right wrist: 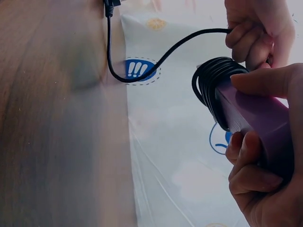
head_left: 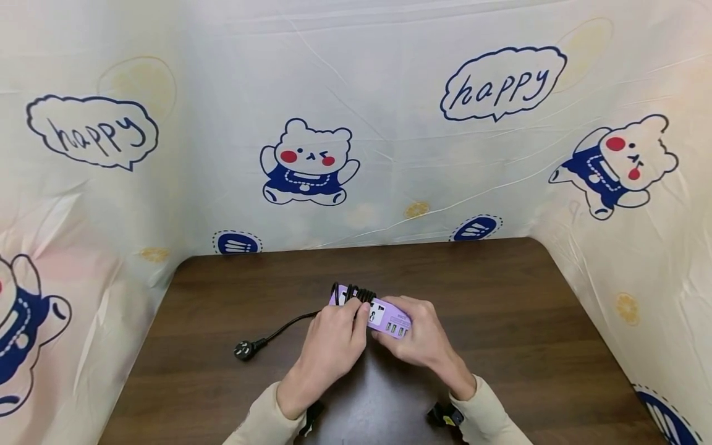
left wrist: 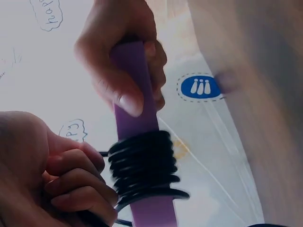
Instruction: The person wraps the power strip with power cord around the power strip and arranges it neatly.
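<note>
A purple power strip (head_left: 391, 317) with white socket panels is held above the table, tilted down to the right. My right hand (head_left: 418, 329) grips its right end, thumb on one side and fingers on the other in the right wrist view. Several turns of black cord (left wrist: 144, 163) wrap the strip's body. My left hand (head_left: 335, 337) is beside the wound part, its curled fingers (left wrist: 78, 184) pinching the cord. From that hand the loose cord runs left to a black plug (head_left: 245, 350). The left hand covers part of the strip in the head view.
The brown wooden table (head_left: 222, 296) has rounded far corners. A pale printed curtain (head_left: 400, 154) with bears and "happy" bubbles hangs at the back and both sides. Black straps sit at both wrists, beside cream sleeves (head_left: 489, 411).
</note>
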`<state>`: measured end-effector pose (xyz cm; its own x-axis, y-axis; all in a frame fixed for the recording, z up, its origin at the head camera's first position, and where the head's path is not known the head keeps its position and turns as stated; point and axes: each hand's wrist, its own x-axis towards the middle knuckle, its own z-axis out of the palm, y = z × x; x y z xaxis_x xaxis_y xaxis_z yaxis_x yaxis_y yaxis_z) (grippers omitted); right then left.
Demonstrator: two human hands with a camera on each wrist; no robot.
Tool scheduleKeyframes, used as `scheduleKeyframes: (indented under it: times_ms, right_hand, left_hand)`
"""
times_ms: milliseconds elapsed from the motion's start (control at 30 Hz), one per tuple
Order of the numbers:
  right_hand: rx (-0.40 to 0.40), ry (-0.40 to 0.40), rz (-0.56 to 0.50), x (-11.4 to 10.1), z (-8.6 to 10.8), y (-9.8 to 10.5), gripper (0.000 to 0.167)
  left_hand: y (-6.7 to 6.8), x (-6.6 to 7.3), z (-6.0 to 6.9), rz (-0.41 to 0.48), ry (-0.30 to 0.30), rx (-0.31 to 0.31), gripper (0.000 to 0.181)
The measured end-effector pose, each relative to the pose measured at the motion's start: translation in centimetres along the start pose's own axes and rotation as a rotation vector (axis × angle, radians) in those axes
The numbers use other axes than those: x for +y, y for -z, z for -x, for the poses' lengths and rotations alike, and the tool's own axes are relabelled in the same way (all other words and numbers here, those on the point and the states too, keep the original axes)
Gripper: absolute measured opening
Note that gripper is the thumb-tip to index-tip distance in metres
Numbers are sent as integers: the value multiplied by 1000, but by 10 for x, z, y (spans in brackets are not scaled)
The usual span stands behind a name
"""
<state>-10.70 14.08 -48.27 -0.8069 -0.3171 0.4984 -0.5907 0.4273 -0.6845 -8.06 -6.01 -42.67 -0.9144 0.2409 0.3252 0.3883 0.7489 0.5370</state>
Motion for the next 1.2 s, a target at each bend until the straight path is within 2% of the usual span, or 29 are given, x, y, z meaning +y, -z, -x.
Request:
scheduleKeyframes:
  times_ms: [267, 533, 667, 833, 1200]
  right_hand:
    - [41, 2, -7, 0, -3, 3, 50]
    - [100, -25, -5, 2, -6, 11, 49]
    - [158, -69, -28, 3, -7, 17, 48]
    - [182, -90, -45, 0, -10, 23, 50]
    - [138, -157, -112, -6, -9, 24, 48]
  left_hand:
    - [-3, 1, 14, 86, 36, 34, 37]
    - [-8, -8, 26, 161, 1, 102, 35]
    - [-13, -16, 35, 277, -42, 141, 33]
    - [-23, -24, 41, 405, -145, 164, 32]
    - [-36, -27, 48, 435, -213, 209, 30]
